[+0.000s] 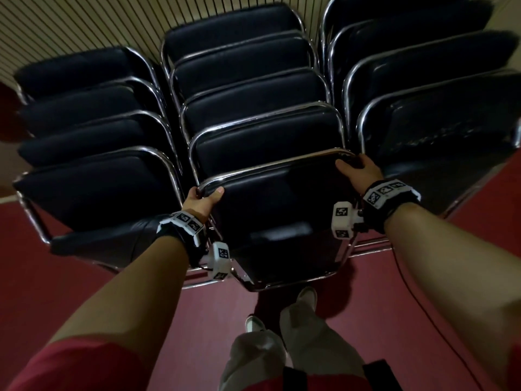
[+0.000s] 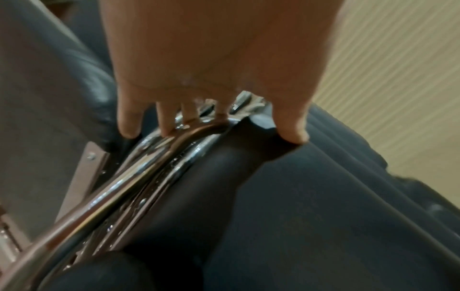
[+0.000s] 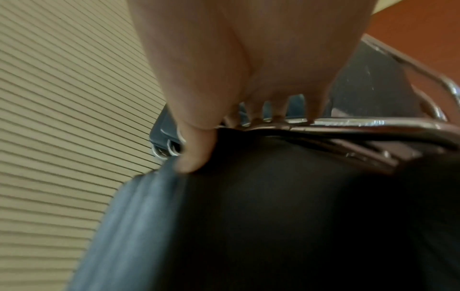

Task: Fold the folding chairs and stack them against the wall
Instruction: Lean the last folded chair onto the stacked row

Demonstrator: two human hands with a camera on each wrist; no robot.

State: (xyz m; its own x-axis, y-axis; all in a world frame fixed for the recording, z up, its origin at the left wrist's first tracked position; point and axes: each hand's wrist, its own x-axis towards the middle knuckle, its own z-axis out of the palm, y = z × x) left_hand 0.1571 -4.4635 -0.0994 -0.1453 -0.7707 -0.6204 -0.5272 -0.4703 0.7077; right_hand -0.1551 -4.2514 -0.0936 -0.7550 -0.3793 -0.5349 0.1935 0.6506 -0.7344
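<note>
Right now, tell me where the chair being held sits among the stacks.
In the head view, the held chair is at the front of the middle row, between the left row and right row, gripped by the left hand and right hand.

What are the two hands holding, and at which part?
Both hold the front folded chair of the middle stack by its chrome top rail: left hand at the left corner, right hand at the right corner.
</note>
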